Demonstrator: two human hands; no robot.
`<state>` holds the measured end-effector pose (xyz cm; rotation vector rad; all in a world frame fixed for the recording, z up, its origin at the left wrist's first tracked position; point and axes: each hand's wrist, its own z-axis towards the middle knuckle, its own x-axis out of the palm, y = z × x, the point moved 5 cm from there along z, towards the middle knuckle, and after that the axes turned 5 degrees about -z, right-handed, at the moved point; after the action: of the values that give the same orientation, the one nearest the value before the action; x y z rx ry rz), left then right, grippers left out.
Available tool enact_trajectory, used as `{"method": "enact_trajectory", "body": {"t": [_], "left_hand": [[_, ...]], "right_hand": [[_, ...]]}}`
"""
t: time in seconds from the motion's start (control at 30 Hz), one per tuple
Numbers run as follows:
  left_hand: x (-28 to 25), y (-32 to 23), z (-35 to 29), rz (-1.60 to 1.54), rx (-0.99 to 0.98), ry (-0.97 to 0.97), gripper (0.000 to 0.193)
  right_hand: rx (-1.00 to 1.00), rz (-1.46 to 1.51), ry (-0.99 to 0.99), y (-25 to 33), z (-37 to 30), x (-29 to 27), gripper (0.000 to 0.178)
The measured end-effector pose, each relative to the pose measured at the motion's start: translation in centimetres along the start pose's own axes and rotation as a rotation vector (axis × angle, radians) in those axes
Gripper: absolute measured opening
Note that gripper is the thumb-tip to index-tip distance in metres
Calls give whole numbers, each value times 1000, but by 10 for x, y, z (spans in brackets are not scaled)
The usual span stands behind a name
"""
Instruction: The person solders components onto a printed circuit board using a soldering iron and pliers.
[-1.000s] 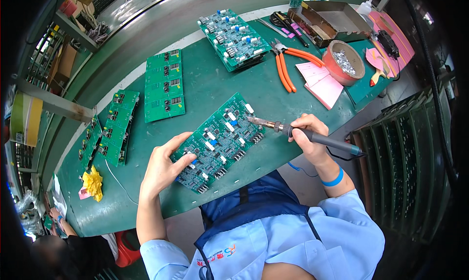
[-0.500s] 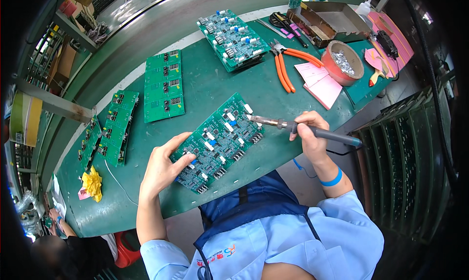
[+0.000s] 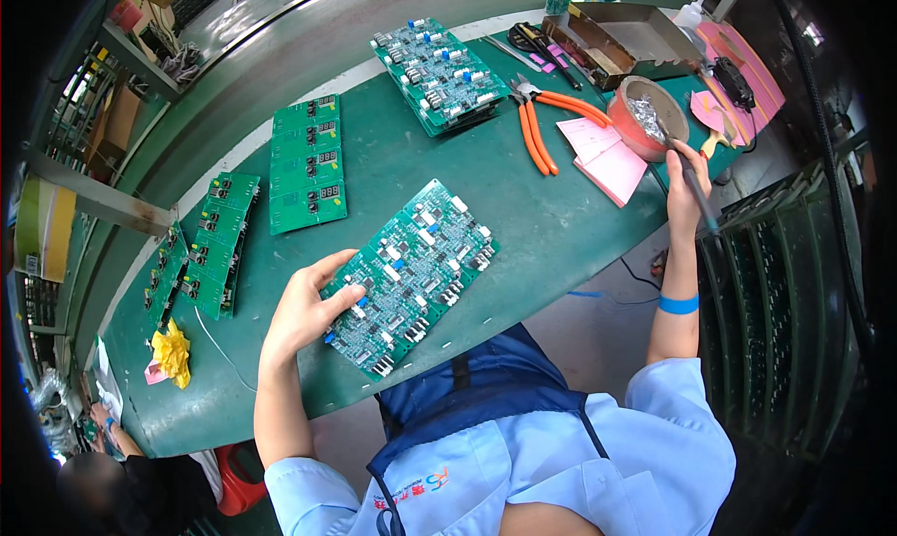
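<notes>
My left hand (image 3: 313, 304) grips the left end of a green circuit board panel (image 3: 420, 274) crowded with small parts, its thumb on top. The panel lies slanted near the front edge of the green table. Off to the right, my right hand (image 3: 687, 183) is closed round the grey handle of a soldering iron (image 3: 699, 198). The iron's tip end reaches into a round red-sided pot (image 3: 638, 142) full of silvery scraps. Just left of the pot lie pink paper slips (image 3: 605, 162) and orange-handled cutters (image 3: 539, 139).
A stack of similar panels (image 3: 439, 76) stands at the back. Boards with small displays (image 3: 308, 167) lie to the left, beside more boards (image 3: 217, 242) and a crumpled yellow cloth (image 3: 172, 351). A metal tray (image 3: 645, 45) sits at the back right. Another person's hand (image 3: 101, 414) shows at the lower left.
My right hand has carried the soldering iron from the board's upper right end rightward and away to the pot. My left hand keeps hold of the panel, which has turned slightly.
</notes>
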<state>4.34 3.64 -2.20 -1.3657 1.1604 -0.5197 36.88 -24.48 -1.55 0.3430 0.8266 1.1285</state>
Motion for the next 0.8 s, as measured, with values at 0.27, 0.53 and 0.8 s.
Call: {"method": "enact_trajectory", "body": {"t": [0.27, 0.53, 0.8], "left_hand": [[-1, 15, 4, -55, -188, 54, 44], [-3, 11, 4, -17, -184, 57, 45], [0, -6, 1, 76, -78, 13, 42]], "right_hand": [[54, 44, -91, 1, -14, -20, 12], [75, 654, 258, 78, -55, 8, 10], [188, 800, 573, 102, -81, 53, 6]]}}
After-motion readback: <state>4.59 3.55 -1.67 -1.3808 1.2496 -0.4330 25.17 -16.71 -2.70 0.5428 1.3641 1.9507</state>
